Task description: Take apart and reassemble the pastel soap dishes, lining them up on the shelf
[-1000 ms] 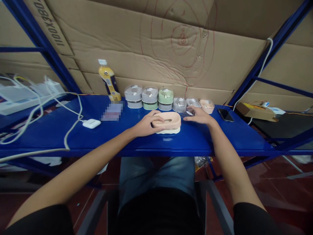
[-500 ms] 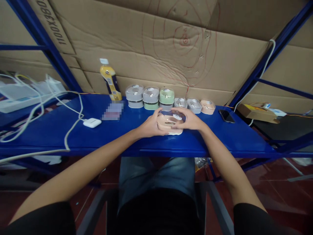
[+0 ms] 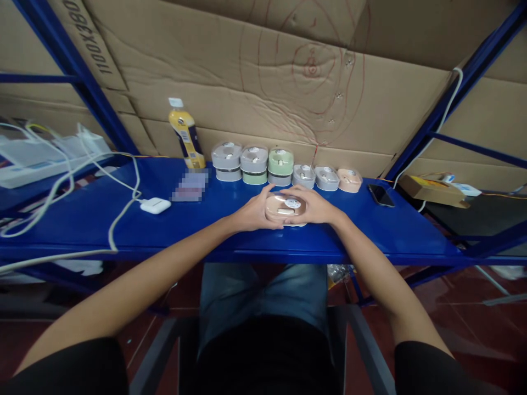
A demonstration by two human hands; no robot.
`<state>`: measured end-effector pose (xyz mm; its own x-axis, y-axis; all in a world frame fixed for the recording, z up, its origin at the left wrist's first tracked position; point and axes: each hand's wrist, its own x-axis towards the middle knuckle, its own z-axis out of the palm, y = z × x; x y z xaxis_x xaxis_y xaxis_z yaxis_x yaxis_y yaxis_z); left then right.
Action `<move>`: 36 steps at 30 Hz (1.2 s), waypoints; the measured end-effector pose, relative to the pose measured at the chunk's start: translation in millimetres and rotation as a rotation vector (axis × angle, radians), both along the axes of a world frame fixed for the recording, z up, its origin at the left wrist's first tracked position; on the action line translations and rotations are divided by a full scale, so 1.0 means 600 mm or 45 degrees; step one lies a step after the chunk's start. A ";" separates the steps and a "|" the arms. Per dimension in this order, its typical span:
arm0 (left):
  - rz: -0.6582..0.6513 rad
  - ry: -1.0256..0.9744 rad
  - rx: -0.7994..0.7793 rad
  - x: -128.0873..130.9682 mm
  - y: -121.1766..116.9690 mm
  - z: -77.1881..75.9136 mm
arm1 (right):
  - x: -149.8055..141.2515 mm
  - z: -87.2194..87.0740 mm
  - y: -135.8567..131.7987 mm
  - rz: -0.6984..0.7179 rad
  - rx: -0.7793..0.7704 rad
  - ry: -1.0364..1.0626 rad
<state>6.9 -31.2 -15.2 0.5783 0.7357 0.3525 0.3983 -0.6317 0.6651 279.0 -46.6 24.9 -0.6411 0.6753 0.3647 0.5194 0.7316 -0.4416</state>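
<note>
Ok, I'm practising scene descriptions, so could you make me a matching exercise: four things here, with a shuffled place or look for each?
1. Bottle
2. Phone
3. Small case
4. Nearest box

A. Dark screen, right of the box row
B. Between the left hand and right hand
C. White, lying left of the row
D. Yellow and dark, white-capped

Pairs: 1-D, 2-A, 3-C, 4-B

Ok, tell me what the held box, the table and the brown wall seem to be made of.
Box: likely plastic, pinkish under a glossy, see-through lid. Table: perhaps painted metal, smooth blue with faint reflections. Wall: apparently cardboard, matt brown, creased and printed.
</note>
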 end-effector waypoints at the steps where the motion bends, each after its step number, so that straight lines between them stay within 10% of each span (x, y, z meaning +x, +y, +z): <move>1: -0.009 -0.003 0.001 0.000 0.001 -0.001 | 0.000 -0.001 0.000 0.002 0.001 -0.020; 36: -0.055 0.059 0.011 -0.011 0.004 0.009 | -0.009 0.003 -0.024 -0.139 0.045 -0.267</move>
